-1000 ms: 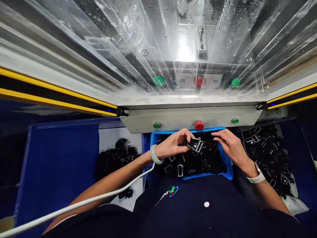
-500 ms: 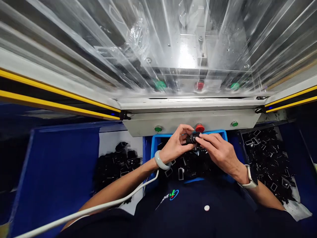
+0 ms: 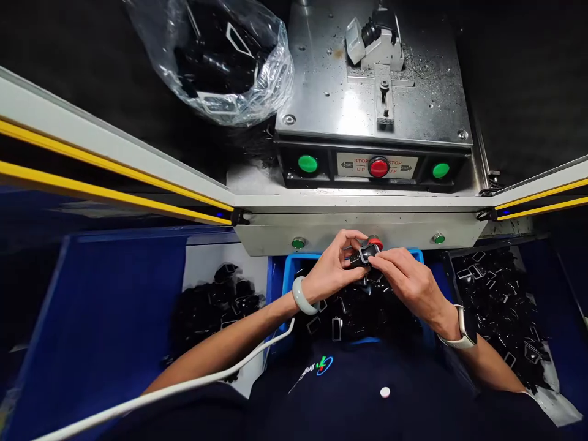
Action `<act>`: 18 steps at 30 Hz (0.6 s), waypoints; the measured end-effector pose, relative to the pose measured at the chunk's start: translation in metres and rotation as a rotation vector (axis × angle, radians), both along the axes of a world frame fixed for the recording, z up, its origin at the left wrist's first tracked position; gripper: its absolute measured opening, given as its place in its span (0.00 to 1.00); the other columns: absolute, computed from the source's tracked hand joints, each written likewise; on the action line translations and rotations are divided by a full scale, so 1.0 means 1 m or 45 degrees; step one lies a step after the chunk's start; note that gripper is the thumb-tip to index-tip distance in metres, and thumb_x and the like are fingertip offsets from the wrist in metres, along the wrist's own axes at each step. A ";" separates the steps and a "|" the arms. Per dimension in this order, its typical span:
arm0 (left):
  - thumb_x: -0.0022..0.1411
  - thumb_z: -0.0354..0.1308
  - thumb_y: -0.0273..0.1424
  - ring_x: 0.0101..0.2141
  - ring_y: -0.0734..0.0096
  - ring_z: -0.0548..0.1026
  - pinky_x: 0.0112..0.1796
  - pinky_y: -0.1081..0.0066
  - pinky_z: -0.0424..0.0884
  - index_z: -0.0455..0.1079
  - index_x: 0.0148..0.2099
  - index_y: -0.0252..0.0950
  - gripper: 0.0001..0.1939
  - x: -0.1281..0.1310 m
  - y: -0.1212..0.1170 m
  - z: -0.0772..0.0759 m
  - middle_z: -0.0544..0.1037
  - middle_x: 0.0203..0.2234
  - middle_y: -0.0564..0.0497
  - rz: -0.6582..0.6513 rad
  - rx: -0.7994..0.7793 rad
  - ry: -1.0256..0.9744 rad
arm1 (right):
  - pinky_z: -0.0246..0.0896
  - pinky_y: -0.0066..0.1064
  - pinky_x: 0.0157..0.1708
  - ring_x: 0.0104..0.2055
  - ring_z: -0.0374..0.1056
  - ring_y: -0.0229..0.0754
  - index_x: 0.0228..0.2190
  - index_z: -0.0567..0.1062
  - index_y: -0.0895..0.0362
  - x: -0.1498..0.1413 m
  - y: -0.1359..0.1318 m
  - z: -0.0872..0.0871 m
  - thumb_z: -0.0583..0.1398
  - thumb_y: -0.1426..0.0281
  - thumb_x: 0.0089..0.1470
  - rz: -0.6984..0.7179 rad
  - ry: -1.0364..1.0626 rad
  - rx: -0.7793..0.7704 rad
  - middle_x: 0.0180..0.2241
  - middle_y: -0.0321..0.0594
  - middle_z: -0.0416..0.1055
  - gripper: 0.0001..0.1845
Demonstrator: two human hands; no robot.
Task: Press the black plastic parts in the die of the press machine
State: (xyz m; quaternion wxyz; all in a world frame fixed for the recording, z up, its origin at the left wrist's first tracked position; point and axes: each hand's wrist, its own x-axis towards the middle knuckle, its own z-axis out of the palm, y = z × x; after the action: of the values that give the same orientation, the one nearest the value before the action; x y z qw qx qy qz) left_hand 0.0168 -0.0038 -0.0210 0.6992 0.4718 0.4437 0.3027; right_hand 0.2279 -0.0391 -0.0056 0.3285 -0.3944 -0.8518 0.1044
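Note:
My left hand (image 3: 337, 264) is closed around a small black part with a silver rectangular rim (image 3: 368, 252), gripping it from the left. Thumb and fingers of my right hand (image 3: 408, 278) pinch the same part at its right side. Both hands are above a blue bin (image 3: 288, 269) that holds many similar black parts (image 3: 367, 309), some with silver rims. On the metal plate of the machine ahead, another black part (image 3: 379, 27) sits in a metal fixture (image 3: 382, 55). My fingers cover much of the held part.
A clear plastic bag (image 3: 271, 79) with black parts lies left of the metal plate (image 3: 316, 92). Red and green buttons line the machine front (image 3: 275, 226). Heaps of black parts flank the bin left (image 3: 211, 306) and right (image 3: 496, 300). Yellow-edged bars (image 3: 114, 174) run along both sides.
The clear screen over the machine is out of the way, baring the plate, fixture and bag. My right hand has moved left onto the part, which has been turned in my fingers.

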 end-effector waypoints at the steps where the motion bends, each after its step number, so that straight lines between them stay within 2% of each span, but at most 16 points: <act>1: 0.50 0.73 0.27 0.39 0.69 0.74 0.41 0.68 0.74 0.66 0.55 0.40 0.31 -0.001 0.001 -0.001 0.71 0.39 0.52 0.003 0.001 -0.016 | 0.78 0.40 0.46 0.46 0.75 0.46 0.55 0.76 0.59 0.000 0.001 0.000 0.56 0.80 0.69 0.017 -0.030 0.003 0.44 0.49 0.80 0.16; 3: 0.51 0.75 0.29 0.41 0.68 0.75 0.41 0.67 0.75 0.67 0.55 0.40 0.31 -0.002 0.004 -0.002 0.73 0.44 0.49 0.002 -0.039 -0.096 | 0.78 0.41 0.47 0.47 0.75 0.46 0.55 0.76 0.59 -0.001 0.004 0.001 0.55 0.80 0.70 0.038 -0.072 0.000 0.45 0.49 0.80 0.17; 6: 0.58 0.73 0.37 0.40 0.68 0.76 0.42 0.66 0.76 0.69 0.56 0.39 0.27 -0.003 0.013 0.003 0.75 0.47 0.47 0.046 -0.069 -0.134 | 0.79 0.41 0.47 0.46 0.75 0.45 0.54 0.76 0.59 -0.004 0.012 0.004 0.55 0.80 0.69 0.094 -0.039 0.003 0.44 0.47 0.80 0.17; 8: 0.62 0.70 0.40 0.42 0.67 0.76 0.44 0.65 0.77 0.72 0.55 0.38 0.23 -0.003 0.024 0.014 0.77 0.44 0.47 0.116 0.030 -0.056 | 0.79 0.39 0.45 0.45 0.75 0.43 0.53 0.77 0.57 -0.004 0.025 0.012 0.56 0.80 0.69 0.173 0.040 -0.004 0.43 0.44 0.80 0.17; 10: 0.63 0.70 0.42 0.43 0.65 0.78 0.45 0.64 0.78 0.75 0.52 0.36 0.20 -0.005 0.039 0.031 0.79 0.42 0.47 0.173 0.153 -0.018 | 0.79 0.38 0.46 0.45 0.76 0.41 0.51 0.78 0.53 -0.003 0.050 0.027 0.56 0.77 0.71 0.223 0.134 -0.031 0.43 0.41 0.80 0.15; 12: 0.61 0.72 0.41 0.40 0.65 0.79 0.42 0.63 0.79 0.77 0.49 0.35 0.19 -0.007 0.058 0.051 0.80 0.42 0.46 0.227 0.250 -0.044 | 0.77 0.38 0.51 0.49 0.76 0.40 0.49 0.79 0.52 -0.003 0.089 0.048 0.55 0.73 0.73 0.126 0.183 -0.038 0.45 0.40 0.81 0.13; 15: 0.55 0.76 0.37 0.36 0.67 0.81 0.40 0.64 0.81 0.77 0.45 0.32 0.19 -0.009 0.100 0.076 0.81 0.39 0.47 0.356 0.434 -0.073 | 0.72 0.43 0.59 0.54 0.73 0.42 0.51 0.78 0.55 -0.008 0.174 0.080 0.54 0.66 0.75 -0.314 0.134 0.057 0.50 0.44 0.79 0.14; 16: 0.54 0.77 0.35 0.35 0.68 0.81 0.39 0.65 0.81 0.77 0.44 0.32 0.19 -0.009 0.117 0.081 0.81 0.37 0.48 0.402 0.498 -0.069 | 0.71 0.45 0.60 0.56 0.72 0.44 0.54 0.77 0.56 -0.012 0.206 0.089 0.55 0.62 0.74 -0.468 0.096 0.081 0.53 0.46 0.77 0.16; 18: 0.55 0.77 0.34 0.35 0.68 0.82 0.37 0.67 0.81 0.75 0.43 0.30 0.19 -0.006 0.157 0.088 0.81 0.35 0.49 0.476 0.591 -0.050 | 0.71 0.49 0.60 0.59 0.69 0.47 0.60 0.71 0.62 -0.022 0.271 0.101 0.59 0.51 0.70 -0.748 0.019 0.027 0.57 0.52 0.74 0.31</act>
State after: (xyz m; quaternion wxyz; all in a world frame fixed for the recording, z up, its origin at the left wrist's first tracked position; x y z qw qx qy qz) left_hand 0.0108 0.1534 0.0669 0.5131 0.5233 0.4282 0.5288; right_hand 0.2056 0.2320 0.0953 0.3550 -0.6198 -0.6998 -0.0010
